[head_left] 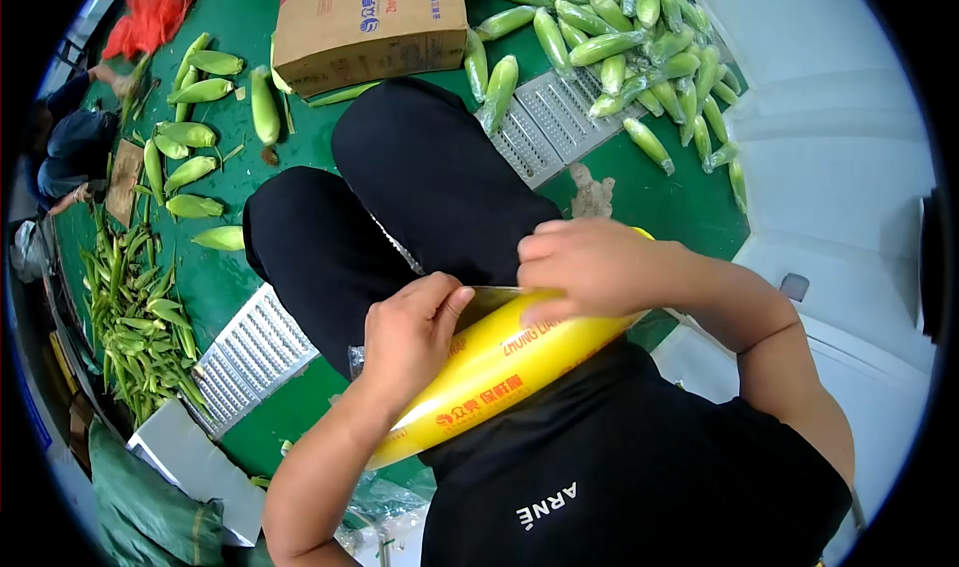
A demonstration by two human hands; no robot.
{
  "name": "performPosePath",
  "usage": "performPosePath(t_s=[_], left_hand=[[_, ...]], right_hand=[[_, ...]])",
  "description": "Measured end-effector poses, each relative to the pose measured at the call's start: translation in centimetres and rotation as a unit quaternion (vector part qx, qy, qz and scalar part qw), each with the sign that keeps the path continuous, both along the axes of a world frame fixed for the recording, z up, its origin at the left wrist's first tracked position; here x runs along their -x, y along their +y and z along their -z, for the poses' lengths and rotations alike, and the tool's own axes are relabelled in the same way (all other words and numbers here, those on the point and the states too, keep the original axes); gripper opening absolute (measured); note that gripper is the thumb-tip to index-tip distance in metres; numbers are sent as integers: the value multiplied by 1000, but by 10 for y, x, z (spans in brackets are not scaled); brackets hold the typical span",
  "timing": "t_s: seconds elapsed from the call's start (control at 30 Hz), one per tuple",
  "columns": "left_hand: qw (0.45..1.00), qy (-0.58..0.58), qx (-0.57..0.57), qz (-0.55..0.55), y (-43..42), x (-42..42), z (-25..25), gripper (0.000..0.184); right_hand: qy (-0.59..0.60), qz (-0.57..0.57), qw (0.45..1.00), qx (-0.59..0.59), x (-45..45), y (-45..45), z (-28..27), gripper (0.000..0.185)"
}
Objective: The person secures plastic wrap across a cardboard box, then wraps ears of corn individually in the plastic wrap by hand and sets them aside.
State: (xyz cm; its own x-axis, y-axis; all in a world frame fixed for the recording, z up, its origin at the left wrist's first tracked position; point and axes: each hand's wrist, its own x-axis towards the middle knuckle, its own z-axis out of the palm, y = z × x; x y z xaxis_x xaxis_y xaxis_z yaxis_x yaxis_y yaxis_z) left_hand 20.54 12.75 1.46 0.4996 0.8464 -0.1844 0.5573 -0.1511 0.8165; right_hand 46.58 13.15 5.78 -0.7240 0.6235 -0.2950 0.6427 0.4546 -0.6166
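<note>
A yellow roll with red lettering [479,403] lies slantwise across my lap, against my black shirt. My left hand [412,329] is at the roll's upper left side, thumb and fingers pinched together on the edge of its clear film. Over the right part of the roll is my right hand [589,272], its fingers curled at the film's upper edge; what its fingertips hold is too small to make out. Clear film shows between the two hands, above the yellow surface.
A cardboard box [370,27] lies on the green floor [330,122] ahead. Wrapped corn cobs [609,42] are heaped at upper right, unwrapped cobs [195,172] at left. Husks [135,317] are piled near a metal grate [255,357]. Another person [75,147] crouches at far left.
</note>
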Motion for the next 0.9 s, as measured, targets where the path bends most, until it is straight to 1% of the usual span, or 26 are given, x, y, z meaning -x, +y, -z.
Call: performPosePath(t_s=[0.03,0.13,0.17,0.23,0.27,0.37,0.47,0.5,0.53,0.6,0.67,0.7,0.77,0.83,0.87,0.9], left_hand=[[1000,7,-8,-4,-1,1,2,17],[998,12,-51,29,-2,-4,-1,17],[997,13,-61,33,-3,-5,-1,15],[995,12,-82,47,-4,-5,-1,12],[997,17,-68,46,-4,-5,-3,11],[997,41,-63,34,-4,-7,-5,16],[997,38,-67,26,-5,-7,-6,16],[997,32,-70,23,-6,-6,-6,16],[997,27,-72,19,-7,-6,-5,16],[997,20,-74,21,-6,-5,-4,15],[997,21,-74,28,-5,-5,-5,15],[997,36,-57,35,-5,-5,-6,15],[997,64,-24,46,-3,-5,-7,15],[994,53,-40,83,-1,1,-15,20],[993,53,-47,90,0,7,-18,23],[993,37,-43,102,0,21,-19,42]], right_hand=[[9,14,999,-52,-9,-1,10,27],[-6,36,998,-48,-14,2,14,24],[-99,37,994,0,-13,6,9,26],[-101,-33,994,2,-10,29,8,29],[-103,-67,992,5,-13,38,8,31],[-80,-72,993,45,-23,49,14,40],[-87,-15,989,115,-52,38,10,49],[-88,-43,984,147,-63,34,8,60],[-60,25,964,258,-64,32,0,52],[17,74,979,189,-71,25,13,40],[-40,112,981,156,-66,24,20,34],[-70,134,979,138,-62,24,21,31],[-43,86,989,115,-65,35,36,30],[-20,39,996,74,-63,40,43,29],[-38,48,995,75,-62,38,42,29],[-40,65,992,100,-61,36,37,28]])
